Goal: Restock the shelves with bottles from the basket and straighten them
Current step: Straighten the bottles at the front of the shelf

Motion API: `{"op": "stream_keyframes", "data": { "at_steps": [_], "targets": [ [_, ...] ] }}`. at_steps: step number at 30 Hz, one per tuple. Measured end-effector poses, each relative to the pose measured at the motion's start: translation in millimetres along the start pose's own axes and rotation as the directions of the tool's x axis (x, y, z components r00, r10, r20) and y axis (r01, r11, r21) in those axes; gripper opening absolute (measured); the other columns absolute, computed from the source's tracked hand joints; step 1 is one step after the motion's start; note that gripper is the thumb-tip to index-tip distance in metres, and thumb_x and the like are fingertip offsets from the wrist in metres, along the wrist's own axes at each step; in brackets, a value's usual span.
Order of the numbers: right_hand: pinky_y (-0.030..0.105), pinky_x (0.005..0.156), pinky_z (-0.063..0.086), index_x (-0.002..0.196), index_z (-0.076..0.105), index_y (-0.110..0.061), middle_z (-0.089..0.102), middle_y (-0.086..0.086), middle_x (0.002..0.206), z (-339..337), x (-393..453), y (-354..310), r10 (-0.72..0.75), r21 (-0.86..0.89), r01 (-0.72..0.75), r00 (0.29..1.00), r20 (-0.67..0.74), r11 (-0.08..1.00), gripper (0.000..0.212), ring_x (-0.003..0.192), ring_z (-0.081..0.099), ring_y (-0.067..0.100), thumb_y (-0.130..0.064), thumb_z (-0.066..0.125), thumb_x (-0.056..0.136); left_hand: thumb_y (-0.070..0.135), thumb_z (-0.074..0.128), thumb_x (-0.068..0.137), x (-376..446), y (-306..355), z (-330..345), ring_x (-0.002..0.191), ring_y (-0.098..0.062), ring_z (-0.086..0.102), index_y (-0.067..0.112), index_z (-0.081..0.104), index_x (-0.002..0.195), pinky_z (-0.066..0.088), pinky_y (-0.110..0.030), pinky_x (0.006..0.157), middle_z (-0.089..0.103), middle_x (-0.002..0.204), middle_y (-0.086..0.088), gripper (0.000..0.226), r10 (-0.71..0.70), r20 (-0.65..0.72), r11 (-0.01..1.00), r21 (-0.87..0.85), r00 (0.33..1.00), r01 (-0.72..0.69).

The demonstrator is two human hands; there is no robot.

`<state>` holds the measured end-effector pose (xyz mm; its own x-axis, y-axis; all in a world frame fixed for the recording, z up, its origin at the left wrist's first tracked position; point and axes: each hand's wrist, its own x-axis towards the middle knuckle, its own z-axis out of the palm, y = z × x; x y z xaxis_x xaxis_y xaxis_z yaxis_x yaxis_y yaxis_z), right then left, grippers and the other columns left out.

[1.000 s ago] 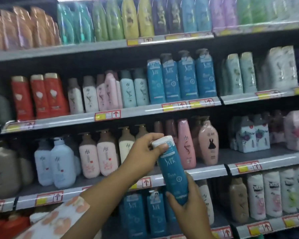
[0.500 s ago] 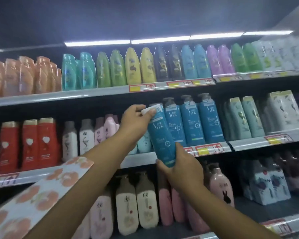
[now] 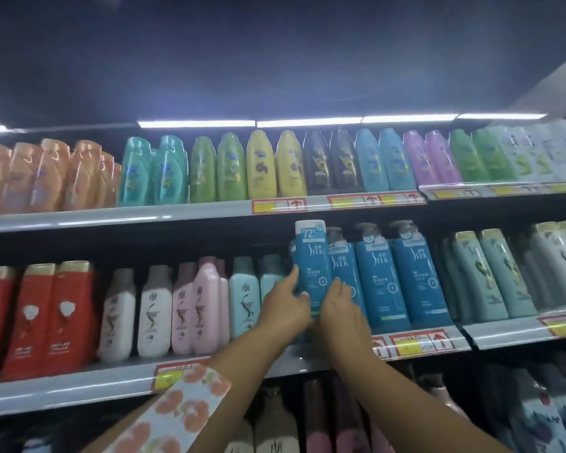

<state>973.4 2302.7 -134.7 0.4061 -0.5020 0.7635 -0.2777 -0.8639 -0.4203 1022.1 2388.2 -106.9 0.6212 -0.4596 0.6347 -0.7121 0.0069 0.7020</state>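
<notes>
A tall blue bottle with a white cap (image 3: 311, 256) stands upright at the front of the middle shelf (image 3: 111, 380), at the left end of a row of matching blue pump bottles (image 3: 402, 276). My left hand (image 3: 283, 308) grips its lower left side. On its lower right side my right hand (image 3: 340, 305) holds it, partly covering the neighbouring blue bottle. The basket is out of view.
Pale blue bottles (image 3: 244, 299), pink and white ones (image 3: 180, 308) and red ones (image 3: 46, 318) fill the middle shelf to the left. The top shelf (image 3: 144, 214) carries a packed row of coloured bottles. More bottles stand on the shelf below. Price tags (image 3: 415, 343) line the shelf edges.
Both hands have carried the blue bottle up and onto the middle shelf, standing it upright beside the matching bottles. My left hand slid from its cap down to its lower side.
</notes>
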Motion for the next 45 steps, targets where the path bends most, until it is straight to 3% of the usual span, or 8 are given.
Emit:
{"op": "stream_keyframes", "data": {
  "at_steps": [3,11,21,26,30,34,40,45],
  "targets": [
    [0.041,0.095,0.044,0.158,-0.001,-0.001,0.036,0.016,0.148,4.4,2.1,2.1,-0.033,-0.022,0.033,0.999,0.005,0.999,0.082,0.123,0.054,0.033,-0.026,0.051,0.100,0.027,0.047,0.085,7.1,-7.5,6.8,0.093,-0.021,0.072,0.047,0.038,0.149,0.060,-0.044,0.086,0.069,0.123,0.006,0.068,-0.025,0.000,1.000,0.000,1.000,0.025],
    [0.041,0.089,0.048,0.156,-0.008,-0.001,0.044,0.017,0.140,22.1,15.8,6.7,-0.145,-0.162,0.148,0.989,0.029,0.976,0.077,0.117,0.060,0.032,-0.021,0.045,0.104,0.022,0.047,0.095,-0.3,-18.3,11.6,0.109,-0.017,0.064,0.045,0.023,0.156,0.052,-0.042,0.100,0.061,0.137,0.006,0.069,-0.056,-0.011,0.998,0.010,0.998,0.056],
    [0.043,0.072,0.053,0.156,-0.016,-0.001,0.061,0.015,0.114,26.3,30.7,8.3,-0.239,-0.415,0.229,0.971,0.028,0.881,0.075,0.096,0.069,0.035,-0.015,0.036,0.103,0.017,0.037,0.101,1.8,-25.6,9.9,0.123,-0.017,0.052,0.036,0.021,0.159,0.042,-0.027,0.096,0.043,0.155,-0.003,0.063,-0.045,0.053,0.995,0.090,0.998,0.040],
    [0.043,0.071,0.052,0.155,-0.020,-0.005,0.064,0.017,0.112,29.7,32.0,14.1,-0.241,-0.394,0.259,0.966,0.097,0.882,0.081,0.093,0.069,0.034,-0.012,0.040,0.101,0.017,0.039,0.100,0.4,-31.1,9.8,0.147,-0.021,0.033,0.032,0.025,0.158,0.029,-0.035,0.119,0.031,0.163,-0.001,0.062,-0.071,0.081,0.992,0.106,0.994,0.063],
    [0.044,0.077,0.052,0.157,-0.017,-0.006,0.061,0.017,0.121,28.9,25.9,15.8,-0.202,-0.352,0.236,0.971,0.129,0.906,0.083,0.099,0.067,0.034,-0.012,0.043,0.099,0.017,0.042,0.098,-3.0,-30.6,9.9,0.149,-0.018,0.030,0.031,0.028,0.158,0.026,-0.032,0.117,0.030,0.163,0.001,0.063,-0.065,0.079,0.994,0.089,0.995,0.058],
    [0.040,0.067,0.048,0.156,-0.018,-0.003,0.061,0.015,0.117,25.8,23.2,17.5,-0.216,-0.390,0.251,0.968,0.131,0.886,0.089,0.092,0.068,0.031,-0.019,0.047,0.096,0.018,0.044,0.096,-3.6,-32.1,10.3,0.146,-0.018,0.035,0.032,0.030,0.157,0.030,-0.034,0.118,0.034,0.162,0.001,0.063,-0.055,0.065,0.995,0.092,0.996,0.049],
    [0.035,0.063,0.040,0.159,-0.004,-0.005,0.057,0.010,0.123,19.4,8.1,26.3,-0.288,-0.425,0.307,0.951,0.110,0.852,0.081,0.094,0.067,0.029,-0.034,0.042,0.099,0.024,0.044,0.101,-8.6,-33.1,10.2,0.144,-0.019,0.038,0.026,0.033,0.156,0.031,-0.037,0.118,0.038,0.160,-0.001,0.056,0.017,0.064,0.979,0.201,0.998,-0.030],
    [0.037,0.066,0.041,0.136,0.044,-0.012,0.054,0.007,0.115,13.2,-19.6,38.3,-0.376,-0.403,0.380,0.922,0.091,0.832,0.050,0.099,0.063,0.030,-0.042,0.041,0.096,0.022,0.043,0.102,-35.6,-43.1,4.1,0.144,-0.019,0.036,0.013,0.038,0.152,0.024,-0.031,0.121,0.040,0.156,-0.004,0.050,0.265,0.158,0.813,0.494,0.951,-0.308]
  ]
}}
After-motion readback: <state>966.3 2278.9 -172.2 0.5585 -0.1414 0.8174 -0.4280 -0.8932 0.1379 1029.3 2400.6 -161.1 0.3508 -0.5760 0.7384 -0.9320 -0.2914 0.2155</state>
